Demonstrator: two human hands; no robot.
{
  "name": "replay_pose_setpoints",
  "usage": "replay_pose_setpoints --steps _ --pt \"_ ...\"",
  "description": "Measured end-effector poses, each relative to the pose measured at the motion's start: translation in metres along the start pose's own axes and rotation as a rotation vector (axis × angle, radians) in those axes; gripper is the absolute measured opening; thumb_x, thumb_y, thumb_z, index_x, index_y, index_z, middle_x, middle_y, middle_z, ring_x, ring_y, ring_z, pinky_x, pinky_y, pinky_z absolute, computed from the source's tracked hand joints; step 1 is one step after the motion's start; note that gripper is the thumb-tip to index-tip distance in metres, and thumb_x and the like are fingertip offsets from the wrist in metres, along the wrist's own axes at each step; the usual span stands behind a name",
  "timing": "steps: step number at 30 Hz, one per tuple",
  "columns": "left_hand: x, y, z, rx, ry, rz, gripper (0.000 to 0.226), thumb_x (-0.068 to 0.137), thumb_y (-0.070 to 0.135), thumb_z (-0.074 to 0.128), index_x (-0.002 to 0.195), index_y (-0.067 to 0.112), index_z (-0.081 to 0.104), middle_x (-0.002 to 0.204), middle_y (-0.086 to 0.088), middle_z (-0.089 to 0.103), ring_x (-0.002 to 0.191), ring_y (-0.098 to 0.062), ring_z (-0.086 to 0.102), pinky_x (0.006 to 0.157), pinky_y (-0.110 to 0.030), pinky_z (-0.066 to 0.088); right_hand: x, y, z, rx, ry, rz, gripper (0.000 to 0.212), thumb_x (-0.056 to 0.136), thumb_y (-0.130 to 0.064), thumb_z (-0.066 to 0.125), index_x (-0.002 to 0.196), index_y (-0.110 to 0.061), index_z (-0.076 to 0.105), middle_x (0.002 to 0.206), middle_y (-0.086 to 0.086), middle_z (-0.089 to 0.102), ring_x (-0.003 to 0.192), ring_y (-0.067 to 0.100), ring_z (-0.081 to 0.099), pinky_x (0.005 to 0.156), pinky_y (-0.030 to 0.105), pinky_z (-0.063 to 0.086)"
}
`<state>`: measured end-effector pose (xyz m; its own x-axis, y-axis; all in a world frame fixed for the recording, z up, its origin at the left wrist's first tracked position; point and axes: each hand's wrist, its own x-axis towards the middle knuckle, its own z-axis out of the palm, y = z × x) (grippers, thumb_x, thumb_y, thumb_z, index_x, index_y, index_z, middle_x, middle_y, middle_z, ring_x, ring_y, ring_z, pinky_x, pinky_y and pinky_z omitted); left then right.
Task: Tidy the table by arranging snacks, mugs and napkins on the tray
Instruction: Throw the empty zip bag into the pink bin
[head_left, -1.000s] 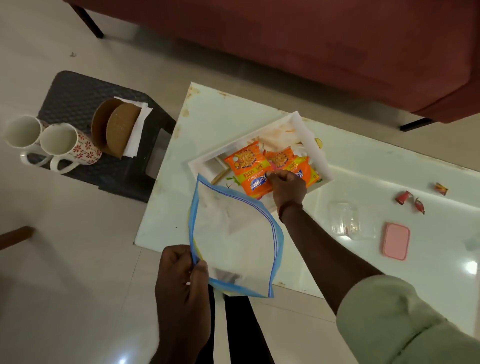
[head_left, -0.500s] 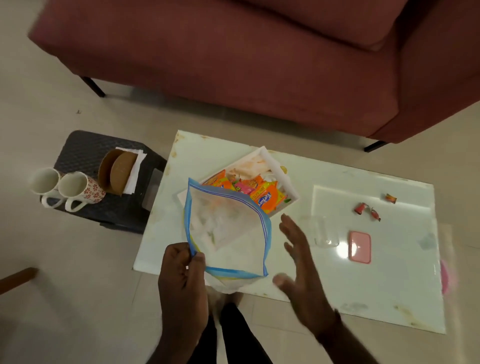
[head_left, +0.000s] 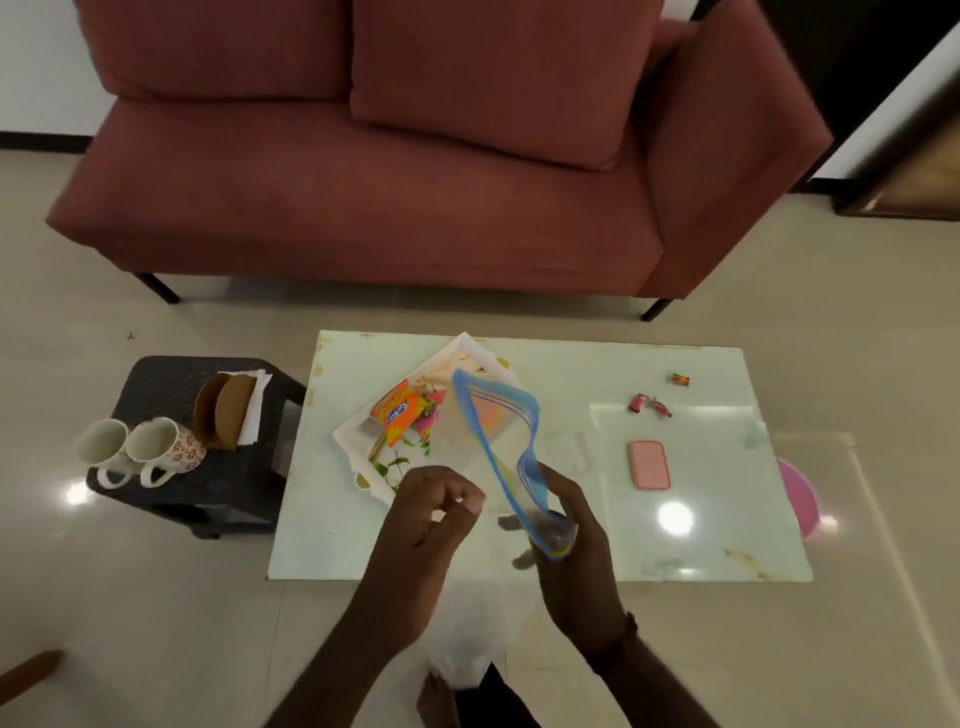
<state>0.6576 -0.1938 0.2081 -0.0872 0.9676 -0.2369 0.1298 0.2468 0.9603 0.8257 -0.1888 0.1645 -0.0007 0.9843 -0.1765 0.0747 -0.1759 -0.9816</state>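
Observation:
A white tray (head_left: 397, 385) lies askew on the left part of the white table (head_left: 717, 551), with orange snack packets (head_left: 397, 415) and small sweets in it. My right hand (head_left: 569, 540) grips the lower end of a clear zip bag (head_left: 501, 421) with a blue seal, held up over the tray's right side. My left hand (head_left: 434, 514) hovers beside the bag with curled fingers, thumb close to forefinger; whether it pinches the clear film is unclear. Two mugs (head_left: 132, 451) and a brown holder with white napkins (head_left: 228, 413) stand on a black stool (head_left: 208, 488) to the left.
Wrapped candies (head_left: 649, 404) (head_left: 680, 379), a pink lid (head_left: 648, 465) and a small clear container (head_left: 566, 449) lie on the table's right half. Something pink (head_left: 797, 496) sits past the right edge. A red sofa (head_left: 363, 182) stands behind the table.
The view has tilted up and back. My right hand left the snack packets in the tray and took hold of the bag; my left hand released its grip on the bag's corner.

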Motion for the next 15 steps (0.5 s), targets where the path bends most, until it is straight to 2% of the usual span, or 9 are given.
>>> replay_pose_setpoints --steps 2,4,6,7,9,11,13,14,15 --pt "-0.019 0.001 -0.014 0.145 -0.063 0.118 0.056 0.074 0.057 0.068 0.125 0.043 0.051 0.133 0.019 0.049 0.121 -0.006 0.049 0.095 -0.028 0.043 -0.018 -0.011 -0.017 0.139 0.053 0.043 0.060 0.075 0.002 0.048 0.125 -0.029 0.061 0.119 -0.015 0.069 0.086 0.032 0.074 0.047 0.030 0.051" --pt "-0.038 -0.011 -0.026 0.293 -0.183 0.175 0.106 0.061 0.064 0.081 0.147 0.045 0.022 0.154 0.025 0.022 0.141 -0.001 0.026 0.108 -0.030 0.030 -0.035 -0.021 -0.034 0.233 0.121 0.079 0.062 0.080 0.014 0.041 0.117 -0.027 0.070 0.120 -0.006 0.070 0.080 0.030 0.075 0.044 0.025 0.047" --pt "-0.055 -0.028 -0.031 0.450 -0.297 0.175 0.148 0.039 0.067 0.090 0.151 0.044 -0.004 0.160 0.026 -0.005 0.147 0.003 0.002 0.112 -0.034 0.020 -0.053 -0.034 -0.053 0.321 0.187 0.161 0.053 0.090 0.011 0.041 0.108 -0.025 0.076 0.111 0.006 0.074 0.074 0.020 0.073 0.045 0.020 0.045" --pt "-0.062 -0.035 -0.029 0.493 -0.347 0.143 0.160 0.031 0.067 0.091 0.149 0.045 -0.014 0.158 0.028 -0.015 0.146 0.006 -0.005 0.114 -0.034 0.017 -0.062 -0.040 -0.062 0.385 0.202 0.200 0.043 0.094 0.004 0.044 0.104 -0.022 0.077 0.106 0.007 0.075 0.073 0.017 0.072 0.047 0.018 0.045" --pt "-0.072 -0.043 -0.017 0.460 -0.474 0.020 0.169 0.024 0.066 0.091 0.144 0.046 -0.026 0.153 0.030 -0.027 0.148 0.002 -0.004 0.116 -0.032 0.018 -0.075 -0.049 -0.079 0.531 0.222 0.252 0.024 0.092 -0.007 0.055 0.093 -0.014 0.079 0.090 0.006 0.076 0.076 0.020 0.070 0.055 0.019 0.050" --pt "-0.082 -0.043 0.006 0.213 -0.602 -0.145 0.168 0.023 0.061 0.092 0.144 0.043 -0.023 0.157 0.022 -0.012 0.145 -0.004 0.020 0.110 -0.029 0.036 -0.090 -0.056 -0.097 0.691 0.249 0.283 0.017 0.084 -0.009 0.061 0.078 -0.009 0.076 0.081 0.011 0.071 0.078 0.023 0.068 0.074 0.027 0.057" --pt "-0.093 -0.042 0.037 -0.012 -0.642 -0.181 0.162 0.025 0.058 0.093 0.147 0.038 -0.011 0.150 0.025 0.007 0.131 0.016 0.034 0.097 -0.017 0.045 -0.104 -0.058 -0.114 0.921 0.279 0.356 0.026 0.087 -0.003 0.056 0.066 -0.013 0.069 0.091 0.015 0.066 0.087 0.027 0.064 0.103 0.039 0.047" --pt "-0.096 -0.043 0.054 -0.097 -0.658 -0.172 0.156 0.027 0.054 0.094 0.147 0.038 -0.005 0.150 0.024 0.010 0.127 0.019 0.036 0.095 -0.015 0.045 -0.108 -0.058 -0.122 1.011 0.310 0.396 0.031 0.089 -0.002 0.052 0.065 -0.015 0.065 0.095 0.016 0.062 0.092 0.030 0.061 0.111 0.043 0.037" --pt "-0.101 -0.040 0.074 -0.163 -0.674 -0.159 0.153 0.030 0.049 0.096 0.148 0.038 -0.001 0.155 0.018 0.010 0.128 0.015 0.040 0.095 -0.018 0.046 -0.115 -0.057 -0.132 1.069 0.333 0.420 0.029 0.090 -0.001 0.050 0.066 -0.014 0.061 0.096 0.017 0.058 0.094 0.033 0.056 0.113 0.045 0.031"
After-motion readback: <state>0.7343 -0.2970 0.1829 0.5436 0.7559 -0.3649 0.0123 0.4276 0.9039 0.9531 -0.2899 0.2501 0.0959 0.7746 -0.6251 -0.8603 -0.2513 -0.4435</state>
